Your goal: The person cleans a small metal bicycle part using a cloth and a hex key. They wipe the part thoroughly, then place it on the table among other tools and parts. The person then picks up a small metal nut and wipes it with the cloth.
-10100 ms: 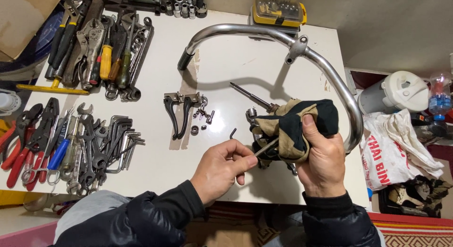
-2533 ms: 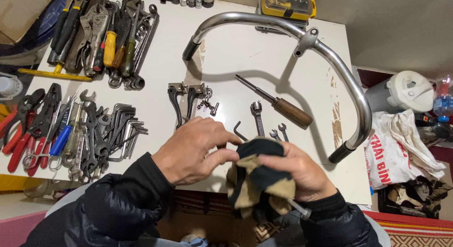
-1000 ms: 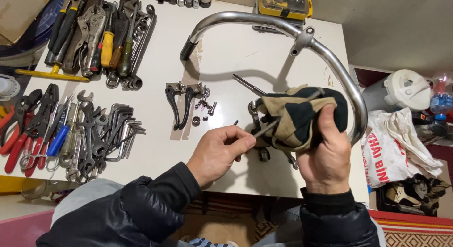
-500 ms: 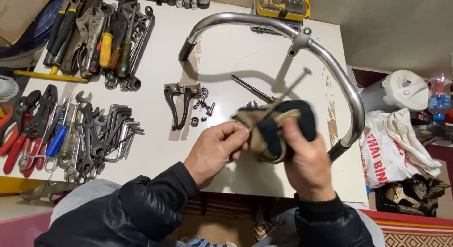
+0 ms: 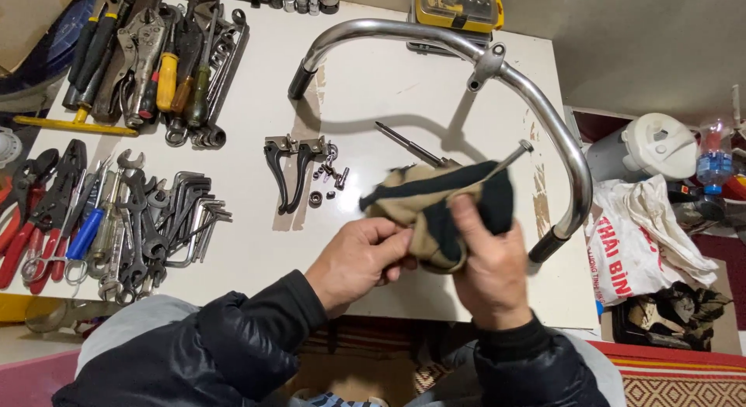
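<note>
My right hand grips a tan and black rag wrapped around a long thin metal bolt, whose head sticks out of the cloth up and to the right. My left hand pinches the rag's lower left end, where the bolt's other end is hidden. Both hands hover over the front of the white table. A wooden-handled screwdriver lies just behind the rag, its handle covered.
A curved chrome handlebar arcs across the back right. Two black brake levers and small nuts lie centre. Wrenches and hex keys, pliers and screwdrivers fill the left. A yellow bit case sits at the back.
The rag has slid down along the bolt toward my left hand, leaving the bolt's head bare at the upper right. My right hand has shifted left and lower.
</note>
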